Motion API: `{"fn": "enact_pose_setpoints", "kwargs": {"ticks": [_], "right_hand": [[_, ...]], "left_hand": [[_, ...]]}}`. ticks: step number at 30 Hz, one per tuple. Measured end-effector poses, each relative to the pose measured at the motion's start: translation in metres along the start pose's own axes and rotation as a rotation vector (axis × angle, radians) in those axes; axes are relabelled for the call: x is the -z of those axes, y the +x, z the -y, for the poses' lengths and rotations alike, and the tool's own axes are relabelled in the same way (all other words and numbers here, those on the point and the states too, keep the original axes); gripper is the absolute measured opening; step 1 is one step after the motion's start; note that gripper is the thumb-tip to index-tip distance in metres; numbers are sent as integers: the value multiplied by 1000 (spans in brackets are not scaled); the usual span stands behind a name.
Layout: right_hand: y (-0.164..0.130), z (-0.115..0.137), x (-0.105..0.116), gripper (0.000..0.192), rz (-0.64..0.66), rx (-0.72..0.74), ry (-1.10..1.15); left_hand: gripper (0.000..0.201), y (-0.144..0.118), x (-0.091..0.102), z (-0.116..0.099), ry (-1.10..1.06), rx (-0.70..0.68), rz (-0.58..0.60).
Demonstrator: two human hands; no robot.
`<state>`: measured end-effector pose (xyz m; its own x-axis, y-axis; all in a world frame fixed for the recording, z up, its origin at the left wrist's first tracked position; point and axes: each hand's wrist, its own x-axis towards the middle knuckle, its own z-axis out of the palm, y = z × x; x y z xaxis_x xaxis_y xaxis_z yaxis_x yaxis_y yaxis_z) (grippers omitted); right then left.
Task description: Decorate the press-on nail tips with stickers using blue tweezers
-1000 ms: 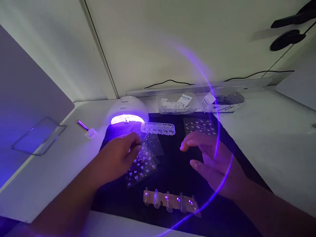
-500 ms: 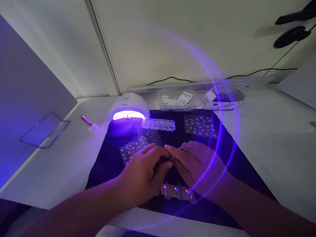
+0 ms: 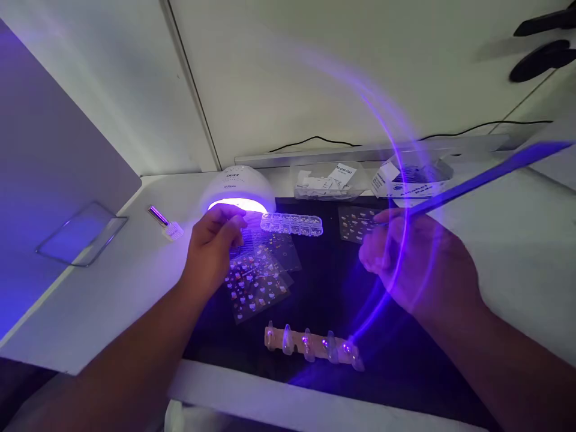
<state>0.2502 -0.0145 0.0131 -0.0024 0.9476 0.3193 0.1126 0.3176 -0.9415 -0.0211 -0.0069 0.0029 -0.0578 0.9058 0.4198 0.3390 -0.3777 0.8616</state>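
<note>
My left hand (image 3: 215, 243) is pinched closed just in front of the glowing nail lamp (image 3: 240, 186). Whatever sits between its fingertips is too small or hidden to make out. My right hand (image 3: 414, 258), over the right of the dark mat (image 3: 324, 288), grips slim tweezers (image 3: 486, 177) whose long end points up and right. Several clear false nails (image 3: 287, 340), some with a shiny bead, stand in a row on a pinkish strip (image 3: 294, 341) near the mat's front edge. Sticker sheets (image 3: 256, 285) lie below my left hand; another sticker sheet (image 3: 357, 223) is partly behind my right.
A clear compartment case (image 3: 291, 225) lies right of the lamp. Behind stand a clear tub (image 3: 310, 189) with white packets and an alcohol pad box (image 3: 411, 186). A small bottle (image 3: 166, 222) and a wire frame (image 3: 81, 234) are at left.
My hands have parted from their meeting point over the mat. The left moved up and left to the lamp; the right moved right and up with the tweezers. The whole nail row now shows.
</note>
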Motion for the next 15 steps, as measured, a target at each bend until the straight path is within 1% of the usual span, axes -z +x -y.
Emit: {"fn": "enact_pose_setpoints", "kwargs": {"ticks": [3, 5, 7, 10, 12, 15], "right_hand": [[7, 0, 2, 33, 93, -73, 168], [7, -2, 2, 36, 152, -99, 227], [5, -7, 2, 37, 188, -97, 263], [3, -16, 1, 44, 172, -46, 291], [3, -22, 0, 47, 129, 1, 296], [3, -27, -1, 44, 74, 59, 279]], "left_hand": [[20, 13, 1, 21, 192, 31, 43], [22, 15, 0, 30, 340, 61, 109], [23, 15, -1, 34, 473, 97, 190], [25, 11, -4, 33, 623, 132, 283], [29, 7, -8, 30, 693, 124, 294], [39, 4, -16, 24, 751, 91, 284]]}}
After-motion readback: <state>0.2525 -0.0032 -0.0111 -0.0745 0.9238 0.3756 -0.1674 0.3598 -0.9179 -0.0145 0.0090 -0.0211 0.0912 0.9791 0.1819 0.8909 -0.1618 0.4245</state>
